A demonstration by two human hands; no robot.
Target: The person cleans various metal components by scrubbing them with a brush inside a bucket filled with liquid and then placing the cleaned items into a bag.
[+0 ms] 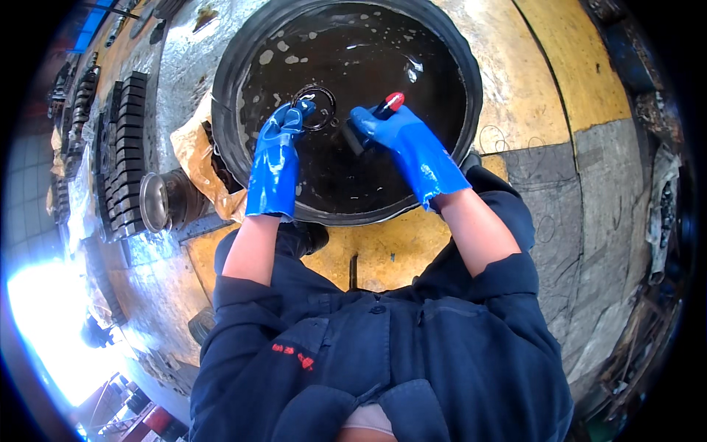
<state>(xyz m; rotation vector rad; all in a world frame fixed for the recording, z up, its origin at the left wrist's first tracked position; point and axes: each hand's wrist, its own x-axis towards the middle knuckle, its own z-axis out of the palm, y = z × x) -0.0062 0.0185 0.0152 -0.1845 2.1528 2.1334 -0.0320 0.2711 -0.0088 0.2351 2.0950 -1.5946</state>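
My left hand (277, 151), in a wet blue rubber glove, pinches a dark, shiny metal ring (333, 109) by its near left side. The ring is held over dark liquid (361, 81) in a wide round black tub (227, 81). A brush (394, 102) with a black and red handle is gripped in my right hand (409, 144), also gloved in blue. Its dark head points down toward the liquid, to the right of the ring and apart from it. My fingers partly cover the brush handle.
Left of the tub lie a crumpled brown bag (193, 151) with dark parts inside and a metal cylinder (155, 202). Rows of dark ribbed parts (127, 147) stand farther left. Worn yellow and grey sheets (545, 184) cover the floor at right. Scrap lines the right edge.
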